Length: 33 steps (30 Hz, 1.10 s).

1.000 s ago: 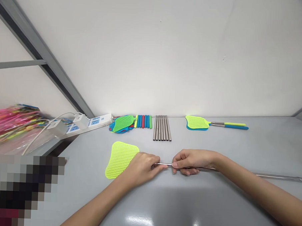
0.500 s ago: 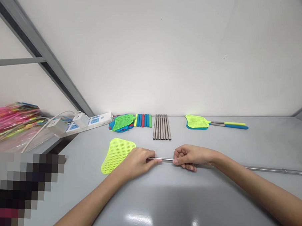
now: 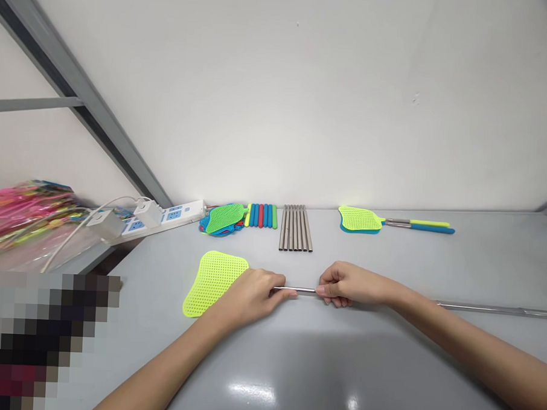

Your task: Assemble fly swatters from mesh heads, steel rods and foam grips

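A fly swatter with a yellow-green perforated head [image 3: 215, 284] lies across the grey table, its thin telescopic metal rod [image 3: 302, 289] drawn out long to the right. My left hand [image 3: 258, 292] is closed around the rod right beside the head, covering the joint. With thumb and curled fingers, my right hand [image 3: 342, 283] pinches the rod a short way to the right. Beyond my right forearm the rod [image 3: 482, 308] runs on and leaves the picture at the right edge, so its far end is out of sight.
Along the wall lie stacked swatter heads [image 3: 225, 220], coloured handle grips [image 3: 261, 216], several metal tubes [image 3: 296, 228] and swatters with blue and yellow handles [image 3: 361, 220]. At left are a white power strip [image 3: 182, 213] with chargers and a bag of colourful items [image 3: 28, 218].
The view has shifted slightly. Fingers of my right hand have curled in closer to the rod. The rod's green far end has slipped out of the picture at right.
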Each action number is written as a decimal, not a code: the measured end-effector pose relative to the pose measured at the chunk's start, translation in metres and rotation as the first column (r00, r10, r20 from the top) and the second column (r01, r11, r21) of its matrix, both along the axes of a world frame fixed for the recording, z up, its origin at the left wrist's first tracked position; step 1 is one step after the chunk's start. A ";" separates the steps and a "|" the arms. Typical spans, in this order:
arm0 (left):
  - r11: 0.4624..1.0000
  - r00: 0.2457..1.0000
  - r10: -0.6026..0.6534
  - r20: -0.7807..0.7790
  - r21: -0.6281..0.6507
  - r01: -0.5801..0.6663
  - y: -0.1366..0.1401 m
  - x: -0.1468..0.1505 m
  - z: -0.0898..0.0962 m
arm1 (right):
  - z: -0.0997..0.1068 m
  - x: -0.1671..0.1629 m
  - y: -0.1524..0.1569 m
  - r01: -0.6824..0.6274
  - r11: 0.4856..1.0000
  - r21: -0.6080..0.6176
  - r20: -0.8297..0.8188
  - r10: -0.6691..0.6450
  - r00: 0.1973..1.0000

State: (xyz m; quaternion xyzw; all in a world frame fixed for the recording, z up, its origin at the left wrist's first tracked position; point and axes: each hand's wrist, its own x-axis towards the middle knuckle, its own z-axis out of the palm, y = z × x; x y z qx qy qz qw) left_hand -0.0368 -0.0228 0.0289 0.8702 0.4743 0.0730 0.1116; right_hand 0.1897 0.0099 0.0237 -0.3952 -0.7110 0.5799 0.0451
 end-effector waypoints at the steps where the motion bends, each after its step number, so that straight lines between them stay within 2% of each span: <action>1: 1.000 1.000 -0.002 -0.004 0.008 0.002 0.000 0.001 0.000 | 0.000 -0.001 0.000 0.000 1.000 -0.002 0.001 0.000 1.000; 10: 0.994 0.997 -0.038 -0.068 0.097 0.044 -0.007 0.008 0.001 | 0.003 -0.005 -0.003 -0.030 0.996 -0.086 -0.034 0.027 0.999; 15: 0.988 0.992 -0.053 -0.111 0.140 0.068 -0.011 0.011 -0.002 | 0.008 -0.006 -0.006 -0.044 0.976 -0.214 -0.054 0.033 0.998; 23: 0.994 0.997 -0.051 -0.061 0.097 0.057 -0.011 0.012 0.001 | 0.008 -0.004 -0.003 -0.079 0.955 -0.286 -0.101 0.052 0.994; 26: 0.996 0.998 -0.049 -0.051 0.071 0.052 -0.009 0.011 0.002 | 0.008 -0.004 -0.002 -0.096 0.961 -0.259 -0.104 0.071 0.992; 29: 0.997 0.998 -0.043 -0.039 0.060 0.045 -0.008 0.009 0.003 | 0.010 -0.004 -0.003 -0.093 0.979 -0.182 -0.093 0.077 0.993; 33: 0.997 0.999 -0.025 -0.031 0.072 0.027 -0.006 0.007 0.003 | 0.010 -0.004 -0.005 0.008 0.999 -0.052 -0.036 -0.010 0.999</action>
